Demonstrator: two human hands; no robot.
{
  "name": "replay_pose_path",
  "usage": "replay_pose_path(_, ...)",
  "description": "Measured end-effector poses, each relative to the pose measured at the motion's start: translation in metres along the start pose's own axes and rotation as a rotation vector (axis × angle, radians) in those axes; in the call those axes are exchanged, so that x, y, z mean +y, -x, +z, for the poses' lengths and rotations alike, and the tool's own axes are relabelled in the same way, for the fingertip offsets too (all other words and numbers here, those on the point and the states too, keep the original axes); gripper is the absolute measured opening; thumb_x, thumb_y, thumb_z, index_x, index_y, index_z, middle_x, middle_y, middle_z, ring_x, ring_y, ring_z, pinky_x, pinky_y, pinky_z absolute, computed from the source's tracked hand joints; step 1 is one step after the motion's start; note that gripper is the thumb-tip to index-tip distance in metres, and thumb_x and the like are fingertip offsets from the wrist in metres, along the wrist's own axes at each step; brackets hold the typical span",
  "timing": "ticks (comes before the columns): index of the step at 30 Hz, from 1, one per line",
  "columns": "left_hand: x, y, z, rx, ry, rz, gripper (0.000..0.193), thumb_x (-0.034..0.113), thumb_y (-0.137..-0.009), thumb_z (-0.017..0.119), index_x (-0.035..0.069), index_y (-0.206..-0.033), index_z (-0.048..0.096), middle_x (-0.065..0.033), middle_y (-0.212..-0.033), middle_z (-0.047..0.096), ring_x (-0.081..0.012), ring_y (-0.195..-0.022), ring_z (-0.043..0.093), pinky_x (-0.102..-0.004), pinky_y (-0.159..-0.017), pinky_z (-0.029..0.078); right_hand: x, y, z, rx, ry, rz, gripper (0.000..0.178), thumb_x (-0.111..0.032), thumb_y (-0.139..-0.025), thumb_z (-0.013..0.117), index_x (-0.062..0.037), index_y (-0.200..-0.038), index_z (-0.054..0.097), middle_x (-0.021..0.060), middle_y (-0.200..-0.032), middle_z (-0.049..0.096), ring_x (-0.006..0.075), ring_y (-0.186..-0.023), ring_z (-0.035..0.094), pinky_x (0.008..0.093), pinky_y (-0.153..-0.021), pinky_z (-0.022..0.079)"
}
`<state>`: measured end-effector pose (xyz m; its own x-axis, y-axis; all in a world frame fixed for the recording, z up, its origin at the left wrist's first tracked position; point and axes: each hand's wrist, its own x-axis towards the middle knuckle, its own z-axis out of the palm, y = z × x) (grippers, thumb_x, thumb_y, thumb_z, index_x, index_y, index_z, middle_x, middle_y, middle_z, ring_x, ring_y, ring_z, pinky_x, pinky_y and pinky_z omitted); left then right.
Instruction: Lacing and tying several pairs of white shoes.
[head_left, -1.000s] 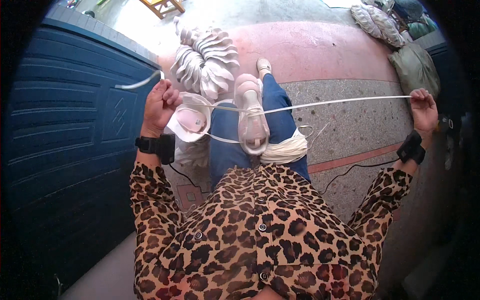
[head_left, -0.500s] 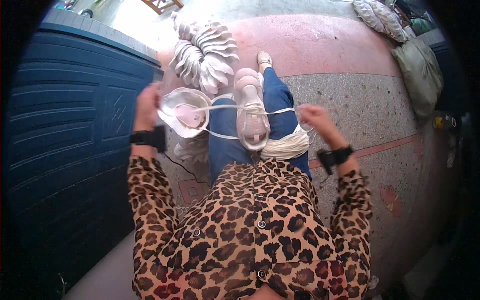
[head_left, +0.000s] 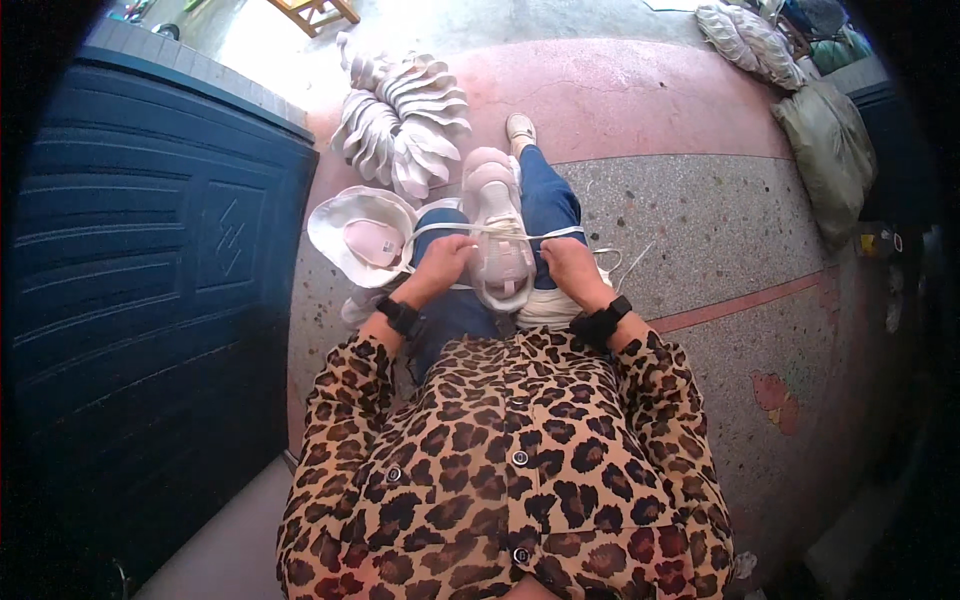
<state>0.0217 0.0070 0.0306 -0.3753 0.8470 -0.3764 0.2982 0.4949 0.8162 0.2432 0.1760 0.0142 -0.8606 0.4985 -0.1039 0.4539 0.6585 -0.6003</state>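
Across my thighs rests a pale pink and white shoe upper (head_left: pixel 497 205), its toe pointing away from me. A white shoelace (head_left: pixel 557 233) crosses its lacing area. My left hand (head_left: pixel 444 264) is closed beside the upper's left edge, fingers pinched on the lace. On the other side my right hand (head_left: pixel 570 266) is likewise closed on the lace, close to the right edge. Loose lace ends trail past the right hand. Left of my knee lies another white upper (head_left: pixel 325 228) with a pink lining. A bundle of cream laces (head_left: pixel 540 308) lies on my right thigh, partly hidden by my forearm.
A fanned pile of white shoe uppers (head_left: pixel 400 120) sits on the floor ahead. To the left stands a dark blue panelled door (head_left: pixel 150 260). A greenish sack (head_left: pixel 828 150) and white bundles (head_left: pixel 750 45) are at the far right. A wooden stool (head_left: pixel 315 12) shows at the top.
Both hands have come inward from wide apart, down to the two sides of the shoe upper. The lace drawn out to the left has shortened toward the upper.
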Motion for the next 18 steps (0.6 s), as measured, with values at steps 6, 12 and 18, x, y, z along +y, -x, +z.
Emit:
replay_pose_path(6, -0.01, 0.005, -0.008, -0.018, 0.03, -0.099, 0.025, 0.018, -0.095, 0.06, -0.003, -0.105, 0.07, -0.0056, -0.089, 0.069, -0.0129, -0.08, 0.06, -0.0283, -0.072, 0.049, -0.001, -0.001, 0.001, 0.048, 0.202, -0.008, 0.01, -0.01, -0.087, 0.06, -0.0025, -0.086, 0.067, 0.019, -0.084, 0.067, 0.0396, -0.084, 0.064, 0.0499, -0.075, 0.051)
replay_pose_path(12, -0.018, 0.004, -0.001, 0.069, 0.094, -0.098, 0.026, 0.021, -0.095, 0.062, -0.002, -0.103, 0.071, -0.0027, -0.086, 0.067, -0.0098, -0.077, 0.058, -0.0265, -0.069, 0.048, -0.016, -0.008, -0.004, 0.061, 0.022, -0.019, 0.009, -0.01, -0.088, 0.059, -0.0044, -0.086, 0.066, 0.0164, -0.09, 0.067, 0.0377, -0.091, 0.063, 0.0482, -0.078, 0.05)
replay_pose_path(18, -0.007, 0.006, 0.002, 0.144, 0.023, -0.057, 0.031, 0.026, -0.092, 0.062, -0.002, -0.1, 0.071, -0.0167, -0.083, 0.072, -0.0238, -0.079, 0.07, -0.0347, -0.074, 0.052, -0.024, -0.019, 0.008, 0.2, 0.082, -0.023, 0.01, -0.008, -0.083, 0.055, -0.0031, -0.086, 0.064, 0.0147, -0.096, 0.065, 0.035, -0.098, 0.059, 0.047, -0.079, 0.048)
